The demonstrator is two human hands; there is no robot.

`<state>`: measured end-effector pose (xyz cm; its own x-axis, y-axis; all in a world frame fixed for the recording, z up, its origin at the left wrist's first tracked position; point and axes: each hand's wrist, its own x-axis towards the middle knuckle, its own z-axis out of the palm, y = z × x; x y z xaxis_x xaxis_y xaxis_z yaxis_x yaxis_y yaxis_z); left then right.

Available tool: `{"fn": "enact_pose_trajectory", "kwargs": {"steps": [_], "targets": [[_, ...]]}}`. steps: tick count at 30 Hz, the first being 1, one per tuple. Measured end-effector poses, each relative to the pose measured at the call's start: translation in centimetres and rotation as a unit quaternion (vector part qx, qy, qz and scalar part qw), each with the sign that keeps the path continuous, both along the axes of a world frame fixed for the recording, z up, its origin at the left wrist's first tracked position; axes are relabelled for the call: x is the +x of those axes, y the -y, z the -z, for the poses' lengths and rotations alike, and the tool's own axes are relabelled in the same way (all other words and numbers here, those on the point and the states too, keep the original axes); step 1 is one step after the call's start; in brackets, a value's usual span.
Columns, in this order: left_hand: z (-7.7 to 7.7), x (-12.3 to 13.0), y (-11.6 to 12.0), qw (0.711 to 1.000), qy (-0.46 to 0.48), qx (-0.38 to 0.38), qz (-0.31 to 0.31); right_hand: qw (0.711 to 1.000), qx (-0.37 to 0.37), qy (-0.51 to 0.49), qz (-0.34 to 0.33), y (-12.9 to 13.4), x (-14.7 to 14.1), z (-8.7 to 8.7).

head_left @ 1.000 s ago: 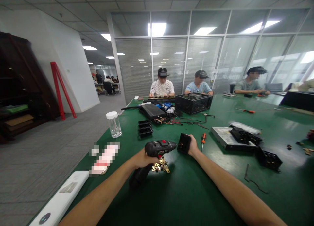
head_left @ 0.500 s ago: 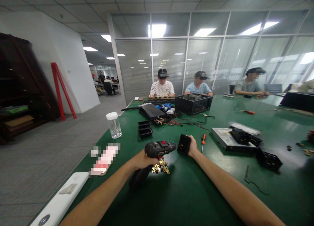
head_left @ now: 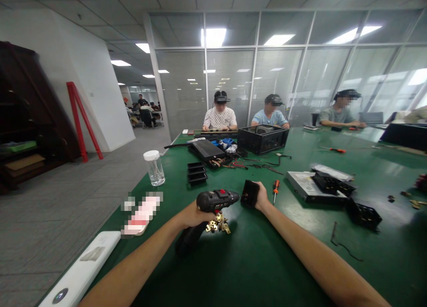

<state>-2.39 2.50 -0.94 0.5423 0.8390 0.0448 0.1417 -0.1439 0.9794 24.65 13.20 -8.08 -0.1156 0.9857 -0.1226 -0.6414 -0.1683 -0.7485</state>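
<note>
Wrapped round the grip of a black power drill [head_left: 215, 201], my left hand [head_left: 193, 217] holds it level with its nose pointing right. The drill's tip is at the left side of a black box-shaped part [head_left: 249, 193]; whether it touches cannot be told. My right hand [head_left: 262, 197] grips that part from its right side. Below the drill lies a small pile of brass-coloured metal pieces [head_left: 219, 224] on the green table [head_left: 253, 262]. An orange-handled screwdriver [head_left: 275, 187] rests just right of my right hand.
Black trays [head_left: 197, 173], a lidded clear jar [head_left: 156, 169] and a long white object [head_left: 86, 262] are at the left. Ahead lie a black case [head_left: 263, 139] and loose wires. A metal box [head_left: 307, 189] with black parts is at the right. Several people sit across the table.
The whole view has shifted slightly. Both hands keep their hold on the drill and the black part, with the drill's tip still beside the part.
</note>
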Motion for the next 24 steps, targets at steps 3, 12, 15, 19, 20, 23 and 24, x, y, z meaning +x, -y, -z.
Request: {"fn": "enact_pose_trajectory", "kwargs": {"steps": [3,12,15,19,20,23,24], "targets": [[0.38,-0.07,-0.21,1.0,-0.008,-0.01,0.006,1.0,-0.003,0.004,0.002,-0.2,0.01,0.25],[0.73,-0.26,-0.47,1.0,-0.028,0.003,0.009,1.0,-0.007,-0.003,-0.001,-0.8,0.17,0.8],[0.56,-0.22,-0.35,1.0,-0.025,0.008,0.01,1.0,-0.007,-0.009,0.005,-0.71,0.15,0.74],[0.38,-0.15,-0.17,1.0,-0.026,0.013,0.006,1.0,-0.003,-0.012,0.012,-0.69,0.11,0.72],[0.39,-0.14,-0.15,1.0,-0.027,0.013,0.007,1.0,-0.001,-0.011,0.014,-0.71,0.1,0.73],[0.53,-0.15,-0.2,1.0,-0.025,0.01,0.01,1.0,-0.001,-0.007,0.02,-0.71,0.07,0.72],[0.59,-0.16,-0.24,1.0,-0.023,0.009,0.011,1.0,-0.002,-0.006,0.019,-0.7,0.06,0.7]]}}
